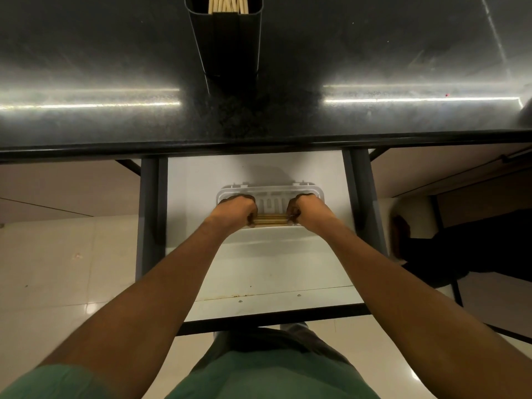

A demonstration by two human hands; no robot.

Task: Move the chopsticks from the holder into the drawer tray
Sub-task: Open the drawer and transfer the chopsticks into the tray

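Note:
A tall dark holder (230,44) stands on the black countertop at the top centre, with several pale wooden chopsticks (228,3) sticking out of it. Below the counter edge an open white drawer (201,180) holds a white plastic tray (270,190). A bundle of chopsticks (270,219) lies crosswise in the tray near its front wall. My left hand (237,210) is closed around the bundle's left end and my right hand (308,210) around its right end. Both hands hide the chopstick tips.
The black countertop (115,82) runs across the upper half, its front edge (259,144) overhanging the drawer. Dark drawer rails (151,203) flank the drawer on both sides. The drawer's dark front edge (273,316) is near my body. Pale floor tiles (57,269) lie on the left.

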